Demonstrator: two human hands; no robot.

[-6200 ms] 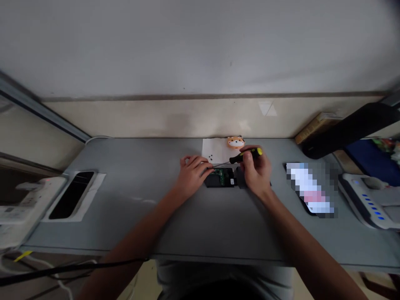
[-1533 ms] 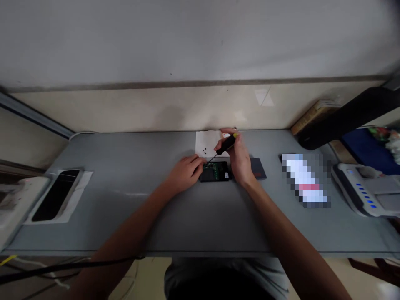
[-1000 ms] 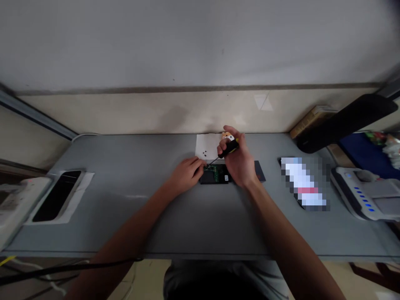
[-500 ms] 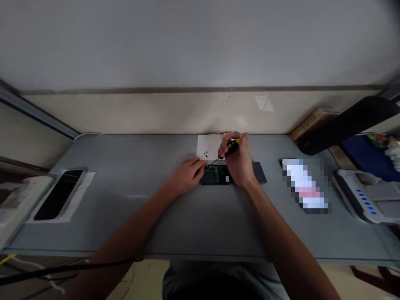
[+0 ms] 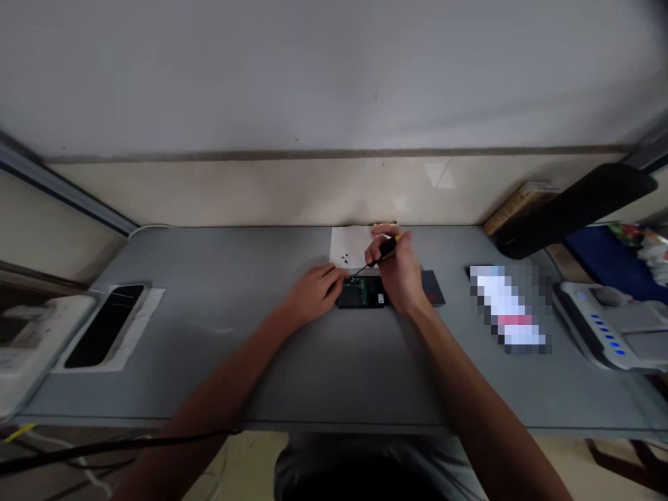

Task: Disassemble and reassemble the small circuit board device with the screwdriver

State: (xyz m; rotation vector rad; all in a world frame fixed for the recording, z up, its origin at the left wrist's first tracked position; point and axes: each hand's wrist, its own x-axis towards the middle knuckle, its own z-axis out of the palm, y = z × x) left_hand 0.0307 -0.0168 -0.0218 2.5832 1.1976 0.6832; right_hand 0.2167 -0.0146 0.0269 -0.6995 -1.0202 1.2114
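In my right hand (image 5: 401, 275) is a screwdriver (image 5: 387, 248) with a black and yellow handle, its fingers wrapped round it. The thin shaft slants down to the left, its tip at the upper left of an opened black device with a green circuit board (image 5: 364, 287). My left hand (image 5: 318, 289) holds that device at its left edge, fingers closed together, fingertips close to the screwdriver's tip. Behind the device lies a sheet of white paper (image 5: 355, 243) with several tiny dark pieces (image 5: 345, 258), perhaps screws. A dark flat box (image 5: 432, 287) is partly hidden behind my right hand.
On the grey table (image 5: 209, 278), a phone (image 5: 106, 325) lies on white paper at the left. To the right are a blurred-out phone (image 5: 506, 306) and a white device with blue lights (image 5: 610, 323). A long black object (image 5: 574, 212) leans at the back right, near the wall.
My right hand has turned the screwdriver's handle a little, with less of the yellow showing. The tip stays at the circuit board. The whole view has shifted slightly.
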